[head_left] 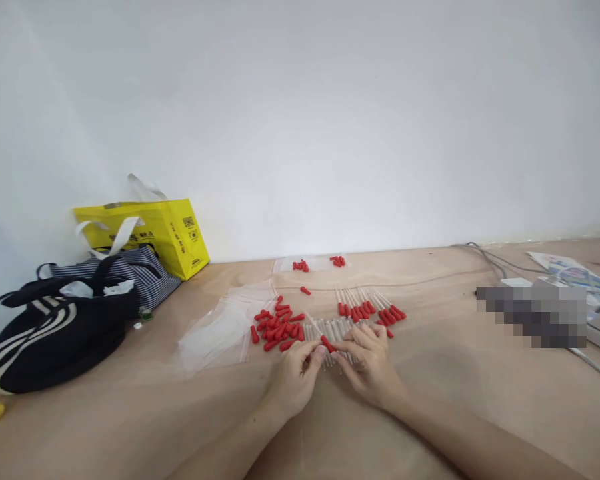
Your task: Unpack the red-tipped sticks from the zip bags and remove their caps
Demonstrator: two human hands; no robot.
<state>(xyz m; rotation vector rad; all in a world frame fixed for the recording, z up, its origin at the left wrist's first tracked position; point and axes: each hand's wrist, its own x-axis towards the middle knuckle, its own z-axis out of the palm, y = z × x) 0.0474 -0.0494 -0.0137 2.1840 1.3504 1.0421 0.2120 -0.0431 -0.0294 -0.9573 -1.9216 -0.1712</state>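
My right hand (369, 363) pinches the fat end of a red rubber dropper bulb (328, 344). A thin glass tube (313, 324) runs from the bulb up to the left. My left hand (296, 373) is closed around the tube where it meets the bulb, its thumb pressed to the fingers. Under and behind both hands lies a row of bare glass tubes (337, 328). Loose red bulbs (275, 328) are heaped just left of that row. Behind my right hand, several glass droppers with red bulbs (365, 308) lie side by side, tips pointing away.
Clear plastic bags (215, 333) lie left of the bulbs, and bagged droppers (317, 265) rest near the wall. A black bag (65, 333), a striped bag (135, 280) and a yellow bag (180, 240) stand at left. Cables (485, 253) and a blurred patch are at right.
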